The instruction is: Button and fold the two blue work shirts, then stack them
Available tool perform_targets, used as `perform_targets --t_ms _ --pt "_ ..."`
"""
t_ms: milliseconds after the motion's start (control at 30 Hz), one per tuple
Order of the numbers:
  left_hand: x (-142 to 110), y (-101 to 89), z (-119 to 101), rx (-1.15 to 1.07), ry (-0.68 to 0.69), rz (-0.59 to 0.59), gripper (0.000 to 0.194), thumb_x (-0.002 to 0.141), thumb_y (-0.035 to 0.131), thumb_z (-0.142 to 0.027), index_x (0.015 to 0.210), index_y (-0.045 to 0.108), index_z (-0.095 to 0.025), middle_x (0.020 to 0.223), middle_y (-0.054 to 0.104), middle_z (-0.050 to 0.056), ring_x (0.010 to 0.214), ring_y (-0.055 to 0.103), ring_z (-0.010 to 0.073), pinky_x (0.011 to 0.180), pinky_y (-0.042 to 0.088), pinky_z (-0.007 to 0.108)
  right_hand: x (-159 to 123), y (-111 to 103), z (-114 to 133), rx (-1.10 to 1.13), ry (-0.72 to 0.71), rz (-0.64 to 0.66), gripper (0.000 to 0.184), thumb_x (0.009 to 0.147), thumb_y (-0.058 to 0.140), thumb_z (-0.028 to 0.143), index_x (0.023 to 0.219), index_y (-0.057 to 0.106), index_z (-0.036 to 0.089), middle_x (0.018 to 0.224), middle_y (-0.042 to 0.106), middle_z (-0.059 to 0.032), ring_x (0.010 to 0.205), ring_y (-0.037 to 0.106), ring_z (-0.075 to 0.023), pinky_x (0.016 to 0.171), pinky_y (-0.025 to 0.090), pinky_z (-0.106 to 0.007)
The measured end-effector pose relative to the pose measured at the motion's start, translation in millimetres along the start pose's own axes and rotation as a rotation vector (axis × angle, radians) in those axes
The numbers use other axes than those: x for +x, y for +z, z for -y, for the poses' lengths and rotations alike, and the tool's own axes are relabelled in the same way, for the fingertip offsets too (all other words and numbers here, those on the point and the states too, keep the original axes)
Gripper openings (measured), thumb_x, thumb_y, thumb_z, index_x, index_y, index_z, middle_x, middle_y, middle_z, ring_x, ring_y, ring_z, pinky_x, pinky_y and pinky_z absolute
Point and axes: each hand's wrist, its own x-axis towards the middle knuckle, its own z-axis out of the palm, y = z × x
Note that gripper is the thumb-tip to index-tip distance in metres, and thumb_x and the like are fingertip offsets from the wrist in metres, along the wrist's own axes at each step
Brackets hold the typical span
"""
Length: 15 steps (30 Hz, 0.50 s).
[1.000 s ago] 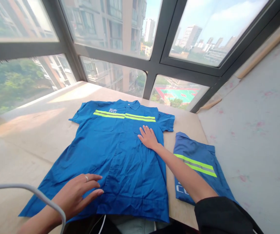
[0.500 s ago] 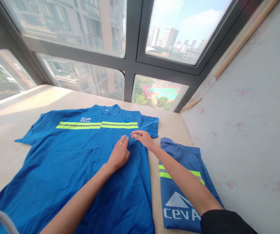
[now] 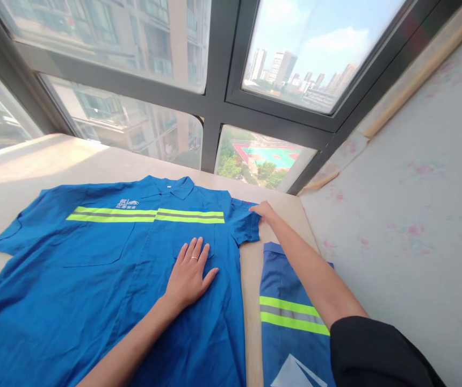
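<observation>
A blue short-sleeved work shirt (image 3: 94, 290) lies spread front up, its collar toward the window, with yellow-green reflective stripes across the chest and a white logo. My left hand (image 3: 190, 271) rests flat on the chest below the stripes, fingers spread, a ring on one finger. At the right, my right hand (image 3: 261, 209) pinches the hem of the shirt's short sleeve (image 3: 244, 219). The fingertips are partly hidden by the hand.
A folded blue garment (image 3: 287, 279) with reflective stripes and a white print lies right of the shirt, partly under my right forearm. A pale ledge (image 3: 73, 164) carries both. Dark-framed windows (image 3: 213, 107) stand behind; a floral-papered wall (image 3: 408, 231) rises on the right.
My right hand has moved right from the chest to the sleeve and taken hold of its hem. My left hand has flattened and shifted slightly left and nearer. The view has shifted a little.
</observation>
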Motion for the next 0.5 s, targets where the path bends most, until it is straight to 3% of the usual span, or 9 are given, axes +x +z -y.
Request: perform_targets --t_ms 167,367,500 --pt "0 -1.8 -2 -0.014 -0.021 0.018 0.070 0.095 0.041 -0.059 0.148 0.046 -0.014 0.158 0.035 0.016 0.149 0.029 0.0329 0.123 0.027 0.054 -2 -2 2 0.199 0.217 0.025 0.031 0.061 0.085 0.017 0.068 0.055 0.016 0.047 0.049 0.0037 0.048 0.049 -0.0123 0.041 0.036 -0.022" --pt "1 -5.1 -4 -0.013 -0.034 0.023 0.069 0.096 0.039 -0.058 0.148 0.046 -0.014 0.158 0.036 0.016 0.149 0.030 0.0325 0.123 0.027 0.053 -32 -20 12 0.524 0.187 0.057 0.021 0.074 0.074 0.011 0.084 0.058 0.018 0.065 0.063 0.0021 0.060 0.059 -0.0123 0.055 0.053 -0.023" --pt "2 -4.8 -5 -0.037 -0.039 0.020 0.069 0.096 0.041 -0.058 0.148 0.047 -0.013 0.158 0.036 0.017 0.149 0.030 0.0331 0.123 0.026 0.053 -48 -34 24 0.636 0.168 0.114 0.009 0.084 0.064 0.012 0.090 0.060 0.017 0.072 0.066 -0.0009 0.066 0.062 -0.0124 0.064 0.057 -0.025"
